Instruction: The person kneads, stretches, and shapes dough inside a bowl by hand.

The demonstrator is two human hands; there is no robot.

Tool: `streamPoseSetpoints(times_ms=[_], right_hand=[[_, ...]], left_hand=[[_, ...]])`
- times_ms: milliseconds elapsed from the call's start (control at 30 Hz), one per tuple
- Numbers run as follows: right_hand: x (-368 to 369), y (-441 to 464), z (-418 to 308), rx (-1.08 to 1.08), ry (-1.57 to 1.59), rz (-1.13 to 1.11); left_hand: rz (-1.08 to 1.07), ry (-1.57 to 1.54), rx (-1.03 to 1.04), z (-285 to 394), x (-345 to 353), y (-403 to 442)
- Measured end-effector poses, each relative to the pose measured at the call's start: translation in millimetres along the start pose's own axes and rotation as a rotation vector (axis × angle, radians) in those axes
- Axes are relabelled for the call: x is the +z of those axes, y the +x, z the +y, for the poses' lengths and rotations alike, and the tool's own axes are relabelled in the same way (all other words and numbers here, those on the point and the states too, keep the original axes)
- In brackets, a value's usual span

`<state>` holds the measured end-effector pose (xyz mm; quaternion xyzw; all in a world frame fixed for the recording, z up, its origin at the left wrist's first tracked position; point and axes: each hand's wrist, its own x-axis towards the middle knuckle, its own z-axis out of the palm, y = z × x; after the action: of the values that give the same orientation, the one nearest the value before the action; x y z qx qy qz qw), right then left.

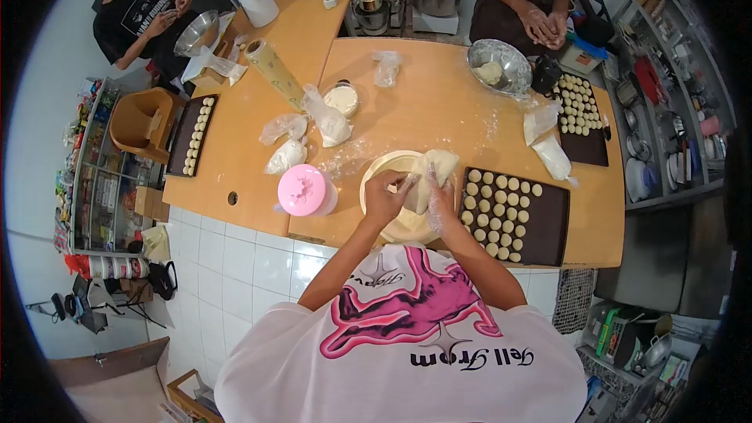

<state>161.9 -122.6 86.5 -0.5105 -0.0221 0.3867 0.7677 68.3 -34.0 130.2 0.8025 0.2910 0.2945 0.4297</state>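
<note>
Centrally, close to my body, a pale lump of dough (432, 172) is up between my two bare hands, over a cream-coloured bowl (366, 182) on a light wooden worktop (427, 110). My right hand (441, 207), dusted white, grasps the dough on its right side, the thumb laid against the face turned toward me; the fingers behind are hidden. My left hand (385, 197) is at the opposite edge, its fingertips bent in to touch the dough, though I cannot tell whether they are pinched tight on it. The dough's long axis slants from far right to near left, so its near end points down toward the bowl.

Just right of the bowl lies a dark baking tray (552, 227), set with rows of small round dough balls (499, 210); the bare strip is along the tray's right side. My right hand is the nearer one to that tray, and the dough lies to the tray's left. On my left side, near the bowl, stands a pink-lidded tub (306, 190).

Across the worktop, at the far right, another person's hands (540, 27) meet beside a metal bowl (521, 63). Below that bowl's right side, a second tray (583, 150) holds more dough balls.
</note>
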Motion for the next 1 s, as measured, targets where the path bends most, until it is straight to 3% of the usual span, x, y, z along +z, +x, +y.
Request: streamPoseSetpoints(times_ms=[233,333,433,633,733,833,1000], right_hand=[[2.6,-4.9,-2.6,-0.017,0.007,0.000],[1.2,-2.1,1.2,0.003,0.031,0.013],[-0.1,-1.8,3.1,0.030,0.029,0.021],[7.9,-8.8,-2.4,0.024,0.038,0.005],[7.2,-7.5,-3.4,0.020,0.032,-0.017],[4.9,-7.1,-3.7,0.039,0.039,-0.034],[9.2,-12.6,-6.8,0.036,0.048,-0.058]], left_hand=[[0.043,-0.006,0.136,-8.6,3.8,0.4],[-0.040,0.113,-0.026,-13.0,-1.5,-0.2],[0.106,-0.140,0.013,-7.9,7.6,-1.7],[-0.005,-0.067,-0.031,-14.8,1.3,-2.7],[-0.085,-0.406,-0.323,-30.9,6.5,-2.6],[-0.079,-0.724,-0.428,-33.4,9.7,0.1],[-0.170,-0.547,-0.455,-27.6,-1.3,4.3]])
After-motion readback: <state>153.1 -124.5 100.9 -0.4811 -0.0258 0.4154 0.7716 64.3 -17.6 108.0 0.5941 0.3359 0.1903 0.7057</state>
